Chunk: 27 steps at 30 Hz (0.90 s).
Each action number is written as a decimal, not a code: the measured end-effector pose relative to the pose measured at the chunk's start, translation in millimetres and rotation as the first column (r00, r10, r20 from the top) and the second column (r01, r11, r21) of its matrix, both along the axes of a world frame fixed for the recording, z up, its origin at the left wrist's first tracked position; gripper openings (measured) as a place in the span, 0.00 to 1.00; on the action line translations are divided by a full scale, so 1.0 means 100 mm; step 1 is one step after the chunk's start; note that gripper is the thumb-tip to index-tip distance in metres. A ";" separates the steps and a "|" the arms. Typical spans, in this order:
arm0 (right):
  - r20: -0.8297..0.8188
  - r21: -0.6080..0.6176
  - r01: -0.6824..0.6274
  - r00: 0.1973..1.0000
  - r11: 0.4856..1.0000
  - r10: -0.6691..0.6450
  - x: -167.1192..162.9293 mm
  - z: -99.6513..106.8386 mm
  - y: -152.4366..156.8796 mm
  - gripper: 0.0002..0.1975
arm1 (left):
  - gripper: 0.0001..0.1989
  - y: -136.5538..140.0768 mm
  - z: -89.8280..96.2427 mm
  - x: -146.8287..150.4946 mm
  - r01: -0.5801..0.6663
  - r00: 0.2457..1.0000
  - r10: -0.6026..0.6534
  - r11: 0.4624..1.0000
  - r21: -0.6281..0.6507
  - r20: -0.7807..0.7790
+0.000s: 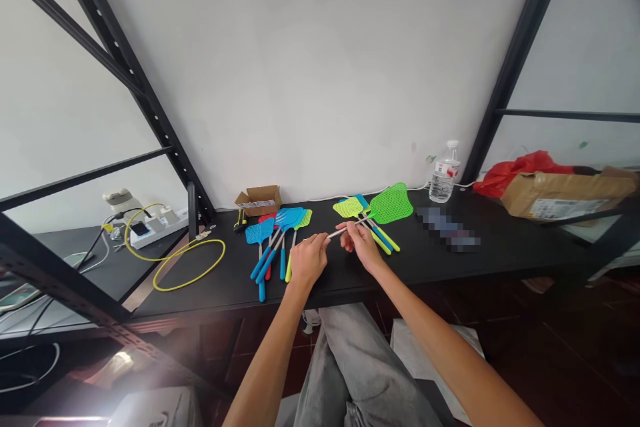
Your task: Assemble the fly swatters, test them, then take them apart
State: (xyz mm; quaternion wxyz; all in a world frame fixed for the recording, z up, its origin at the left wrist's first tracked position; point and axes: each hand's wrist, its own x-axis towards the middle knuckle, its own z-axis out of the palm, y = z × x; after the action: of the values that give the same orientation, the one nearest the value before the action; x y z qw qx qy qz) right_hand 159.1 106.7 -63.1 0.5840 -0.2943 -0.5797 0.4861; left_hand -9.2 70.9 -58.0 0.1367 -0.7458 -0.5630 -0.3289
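Observation:
A bright green fly swatter (391,204) is held in both hands above the black tabletop, its wide mesh head pointing right. My left hand (309,259) is closed round its handle end, which the fingers hide. Closer to the head, my right hand (363,247) pinches the thin metal shaft. Behind and below the right hand lie yellow-green and blue fly swatters (349,207), handles toward me. Left of my left hand, several blue fly swatters (260,231) lie overlapping, with a red one partly covered and a yellow-green one (307,219) beside them.
An open cardboard box (259,201) stands by the wall, near a black-and-yellow tool (241,221). A yellow cable (223,260) loops at left, near a power strip (165,227). At right are a water bottle (445,173), a blurred-out object (449,229) and a larger carton (565,195).

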 end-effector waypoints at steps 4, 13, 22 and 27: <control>-0.024 -0.035 -0.051 0.998 0.998 0.050 0.00 0.02 -0.02 0.26 | 0.18 0.00 0.01 0.02 0.014 1.000 -0.014 1.000 -0.010 0.022; -0.501 -0.170 0.159 0.836 0.973 -0.224 0.20 0.13 0.09 0.26 | 0.18 -0.02 0.04 0.02 0.032 0.996 -0.027 0.997 -0.072 0.080; -0.385 -0.156 0.266 0.870 0.951 -0.307 0.29 0.27 0.10 0.32 | 0.19 -0.03 0.06 0.01 0.030 0.995 -0.020 0.995 -0.098 0.095; -0.397 -0.153 0.222 0.879 0.963 -0.265 0.22 0.20 0.06 0.32 | 0.19 -0.04 0.07 0.00 0.019 0.995 -0.010 0.995 -0.095 0.095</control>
State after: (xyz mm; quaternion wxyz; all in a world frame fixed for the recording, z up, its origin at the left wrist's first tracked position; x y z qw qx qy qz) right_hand 180.7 112.6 -42.9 0.7340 -0.2849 -0.3754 0.4890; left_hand -8.8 67.0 -51.2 0.0719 -0.7391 -0.5786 -0.3373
